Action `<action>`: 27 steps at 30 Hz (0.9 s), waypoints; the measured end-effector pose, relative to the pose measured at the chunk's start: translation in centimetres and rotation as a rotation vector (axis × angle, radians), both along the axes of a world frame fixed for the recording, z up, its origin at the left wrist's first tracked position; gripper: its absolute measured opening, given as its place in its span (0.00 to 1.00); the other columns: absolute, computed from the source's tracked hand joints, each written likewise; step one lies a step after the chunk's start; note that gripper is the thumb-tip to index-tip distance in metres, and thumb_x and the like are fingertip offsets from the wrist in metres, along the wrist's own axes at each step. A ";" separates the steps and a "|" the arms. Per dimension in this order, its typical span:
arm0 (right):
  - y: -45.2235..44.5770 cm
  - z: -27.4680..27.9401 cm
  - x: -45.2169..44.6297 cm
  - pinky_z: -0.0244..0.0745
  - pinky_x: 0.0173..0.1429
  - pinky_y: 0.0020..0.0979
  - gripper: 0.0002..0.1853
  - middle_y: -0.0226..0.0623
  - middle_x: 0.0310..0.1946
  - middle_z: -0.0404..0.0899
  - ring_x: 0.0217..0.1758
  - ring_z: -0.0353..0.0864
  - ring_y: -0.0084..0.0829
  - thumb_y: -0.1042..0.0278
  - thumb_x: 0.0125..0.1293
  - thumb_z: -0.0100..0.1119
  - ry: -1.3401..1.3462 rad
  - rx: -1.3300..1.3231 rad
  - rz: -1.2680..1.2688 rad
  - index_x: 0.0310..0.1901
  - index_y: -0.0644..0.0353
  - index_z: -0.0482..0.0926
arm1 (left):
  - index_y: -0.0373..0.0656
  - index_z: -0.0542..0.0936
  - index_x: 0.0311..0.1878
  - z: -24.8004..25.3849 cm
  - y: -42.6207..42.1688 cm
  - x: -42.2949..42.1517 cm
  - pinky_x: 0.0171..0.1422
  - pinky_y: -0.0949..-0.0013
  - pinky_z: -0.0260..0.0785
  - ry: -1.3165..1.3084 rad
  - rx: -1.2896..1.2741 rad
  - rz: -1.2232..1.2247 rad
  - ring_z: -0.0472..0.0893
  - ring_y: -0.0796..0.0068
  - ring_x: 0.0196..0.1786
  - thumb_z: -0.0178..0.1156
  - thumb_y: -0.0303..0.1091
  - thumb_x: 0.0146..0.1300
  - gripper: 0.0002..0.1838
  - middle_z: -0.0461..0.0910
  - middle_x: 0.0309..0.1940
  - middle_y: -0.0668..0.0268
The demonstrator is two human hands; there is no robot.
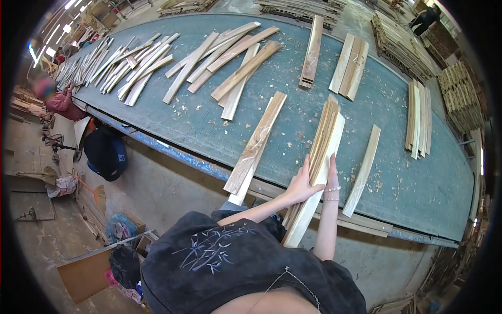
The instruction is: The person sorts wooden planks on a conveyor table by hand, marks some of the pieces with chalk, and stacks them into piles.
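A bundle of narrow wooden slats stretches over the near edge of the green-topped table, its lower end close to my body. My left hand is closed around the left side of this bundle. Against the right side presses my right hand, with a beaded bracelet at the wrist. A single pale slat lies to the right of my hands. On the left, two overlapping boards jut past the table edge.
Loose slats cover the table's far left. Sorted boards lie at the back, with another group at the right. A person in a red top is at the left edge; a blue-black chair stands beside the table.
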State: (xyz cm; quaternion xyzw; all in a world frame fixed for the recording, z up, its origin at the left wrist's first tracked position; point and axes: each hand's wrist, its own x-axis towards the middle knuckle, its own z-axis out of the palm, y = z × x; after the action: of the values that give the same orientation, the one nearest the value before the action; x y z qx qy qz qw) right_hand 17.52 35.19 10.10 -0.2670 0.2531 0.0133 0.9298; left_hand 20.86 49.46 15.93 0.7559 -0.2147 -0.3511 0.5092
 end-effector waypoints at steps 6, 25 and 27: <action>2.1 5.6 9.4 0.77 0.36 0.30 0.26 0.40 0.37 0.76 0.36 0.79 0.31 0.50 0.59 0.53 0.094 -0.501 0.033 0.48 0.66 0.68 | 0.36 0.50 0.63 3.6 5.5 11.1 0.59 0.55 0.60 -0.343 0.083 -0.198 0.64 0.41 0.55 0.52 0.54 0.56 0.41 0.59 0.52 0.34; -10.1 -2.6 54.3 0.72 0.42 0.27 0.39 0.35 0.41 0.76 0.37 0.77 0.26 0.38 0.48 0.59 0.258 -0.876 0.009 0.55 0.60 0.67 | 0.39 0.58 0.60 -9.9 18.2 35.2 0.35 0.71 0.73 1.132 -0.616 0.119 0.75 0.76 0.32 0.29 0.55 0.65 0.31 0.71 0.32 0.64; -11.7 -5.7 54.9 0.72 0.44 0.28 0.44 0.38 0.43 0.74 0.40 0.77 0.27 0.37 0.44 0.61 0.238 -0.926 -0.025 0.55 0.67 0.64 | 0.39 0.58 0.60 -9.7 18.3 35.2 0.34 0.68 0.74 1.153 -0.556 0.142 0.75 0.76 0.32 0.33 0.53 0.65 0.29 0.71 0.31 0.65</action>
State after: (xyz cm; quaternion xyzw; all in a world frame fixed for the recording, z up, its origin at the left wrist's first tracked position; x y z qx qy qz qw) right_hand 72.44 23.46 4.41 -0.6466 0.3405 -0.0814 0.6778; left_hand 56.05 67.75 6.27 0.2982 0.0611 -0.5978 0.7416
